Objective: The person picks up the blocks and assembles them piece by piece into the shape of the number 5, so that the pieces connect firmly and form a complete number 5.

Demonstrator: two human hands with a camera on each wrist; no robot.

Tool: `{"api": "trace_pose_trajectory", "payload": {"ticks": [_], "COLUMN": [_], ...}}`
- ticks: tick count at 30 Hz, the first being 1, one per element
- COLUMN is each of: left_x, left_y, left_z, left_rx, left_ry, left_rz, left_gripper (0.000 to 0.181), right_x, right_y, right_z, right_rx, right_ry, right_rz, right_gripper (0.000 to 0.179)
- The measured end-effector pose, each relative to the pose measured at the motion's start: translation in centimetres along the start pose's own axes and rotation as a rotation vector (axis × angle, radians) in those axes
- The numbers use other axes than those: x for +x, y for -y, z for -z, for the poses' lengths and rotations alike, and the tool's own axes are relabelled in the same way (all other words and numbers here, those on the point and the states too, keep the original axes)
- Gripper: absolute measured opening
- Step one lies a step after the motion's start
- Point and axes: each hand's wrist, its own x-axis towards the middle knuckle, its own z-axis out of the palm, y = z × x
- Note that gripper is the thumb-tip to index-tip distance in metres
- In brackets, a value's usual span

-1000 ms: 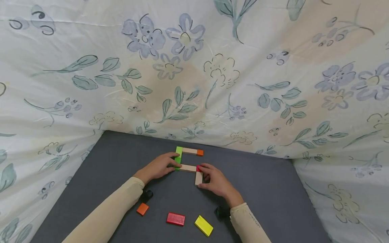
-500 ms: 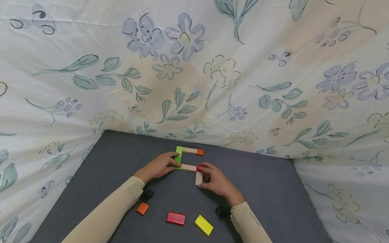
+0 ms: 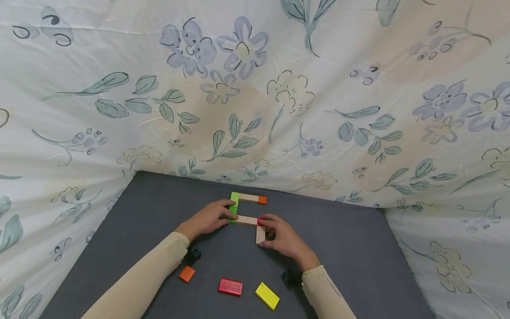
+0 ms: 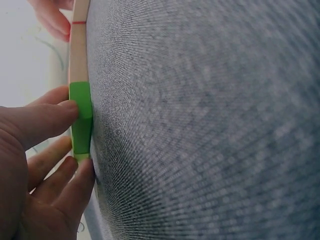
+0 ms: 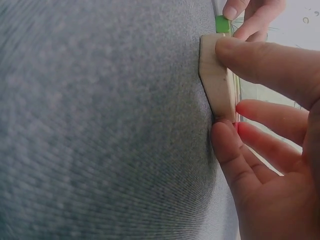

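Flat wooden blocks lie joined in a zigzag on the dark cloth. My left hand [image 3: 205, 218] holds the green block [image 3: 235, 197] at its left side; in the left wrist view, the thumb lies on that green block [image 4: 82, 120] with fingers around it. At the other end, my right hand [image 3: 286, 237] pinches a plain wooden block [image 3: 260, 235] between thumb and fingers, touching the red block [image 3: 260, 221] above it. A second plain block [image 3: 246, 219] bridges green and red. The right wrist view shows the pinched plain block [image 5: 216, 75] flat on the cloth.
A plain block [image 3: 249, 197] with an orange block [image 3: 262, 200] at its end runs right from the green one's top. Nearer lie a loose orange block [image 3: 187, 274], a red block [image 3: 230, 287] and a yellow block [image 3: 267, 296]. A flowered curtain [image 3: 255, 110] borders the dark surface.
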Motion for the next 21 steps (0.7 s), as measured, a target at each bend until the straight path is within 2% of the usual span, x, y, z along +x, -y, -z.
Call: {"api": "trace_pose_trajectory", "payload": {"ticks": [14, 21], "left_x": [-0.40, -0.40], "left_y": [-0.28, -0.42], "left_z": [-0.31, -0.44], "left_rx": [0.015, 0.015], "left_ry": [-0.013, -0.014], "left_rz": [-0.003, 0.009], "left_gripper": [0.028, 0.027], "right_x": [-0.42, -0.92], "right_y": [0.09, 0.04], "right_z": [-0.35, -0.36], "right_rx": [0.001, 0.087], "right_ry": [-0.005, -0.068], "right_rz": [0.020, 0.002], "right_gripper": [0.068, 0.064]}}
